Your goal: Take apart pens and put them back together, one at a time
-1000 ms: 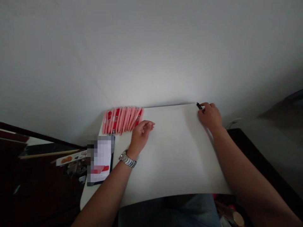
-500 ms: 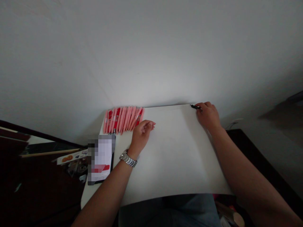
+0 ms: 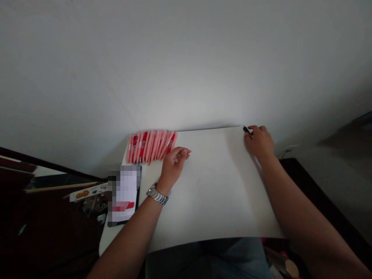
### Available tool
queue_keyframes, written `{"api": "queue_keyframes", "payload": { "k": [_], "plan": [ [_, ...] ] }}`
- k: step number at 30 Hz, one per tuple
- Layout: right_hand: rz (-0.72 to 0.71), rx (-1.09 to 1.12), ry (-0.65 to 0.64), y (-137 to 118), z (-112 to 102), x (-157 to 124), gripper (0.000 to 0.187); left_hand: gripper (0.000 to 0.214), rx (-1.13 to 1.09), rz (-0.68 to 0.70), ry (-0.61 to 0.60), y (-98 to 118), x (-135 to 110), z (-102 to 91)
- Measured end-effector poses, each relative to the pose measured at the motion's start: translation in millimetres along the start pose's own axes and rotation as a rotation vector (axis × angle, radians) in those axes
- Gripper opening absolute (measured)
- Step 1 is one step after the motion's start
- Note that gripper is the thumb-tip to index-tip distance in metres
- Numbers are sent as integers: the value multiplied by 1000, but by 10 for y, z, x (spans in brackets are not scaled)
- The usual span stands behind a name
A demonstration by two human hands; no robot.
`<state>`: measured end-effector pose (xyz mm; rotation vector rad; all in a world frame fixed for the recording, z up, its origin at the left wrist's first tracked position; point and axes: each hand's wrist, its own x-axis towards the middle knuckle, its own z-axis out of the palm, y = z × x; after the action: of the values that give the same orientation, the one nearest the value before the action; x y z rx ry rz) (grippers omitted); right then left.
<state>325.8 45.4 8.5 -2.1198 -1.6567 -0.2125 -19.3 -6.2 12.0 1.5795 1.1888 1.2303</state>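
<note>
Dark clipboard [image 3: 123,195] at the table's left edge, label blurred, unreadable | row of pink pens [image 3: 151,146] side by side by the wall | your left hand [image 3: 173,162] rests loosely curled on the white sheet [image 3: 209,193], holding nothing | your right hand [image 3: 259,141] grips a black pen [image 3: 247,130] at the sheet's far right corner

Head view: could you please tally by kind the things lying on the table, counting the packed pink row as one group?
white sheet: 1
black pen, held in the right hand: 1
row of pink packs: 1 (pieces too tightly packed to count singly)
dark-edged flat item: 1
Total: 4
</note>
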Motion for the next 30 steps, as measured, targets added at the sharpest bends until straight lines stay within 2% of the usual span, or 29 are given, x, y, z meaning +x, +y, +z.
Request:
{"api": "queue_keyframes", "payload": {
  "k": [10, 15, 18, 21, 27, 30],
  "plan": [
    [8, -20, -20, -9, -12, -4, 42, 34, -8, 1, -2, 11, -3, 4],
    [-28, -2, 34, -77, -70, -16, 42, 34, -6, 6, -5, -2, -4, 5],
    [-162, 96, 59, -166, -71, -38, 40, 35, -2, 3, -10, -17, -4, 6],
    [-342, 195, 13, -302, -45, -99, 38, 36, 5, -3, -12, -26, -7, 6],
    [-632, 347, -159, -589, 16, -305, 43, 35, -5, -1, -19, -19, -6, 8],
    [-717, 384, -235, -679, 44, -393, 47, 35, 1, 1, -24, -18, -2, 10]
  ]
}}
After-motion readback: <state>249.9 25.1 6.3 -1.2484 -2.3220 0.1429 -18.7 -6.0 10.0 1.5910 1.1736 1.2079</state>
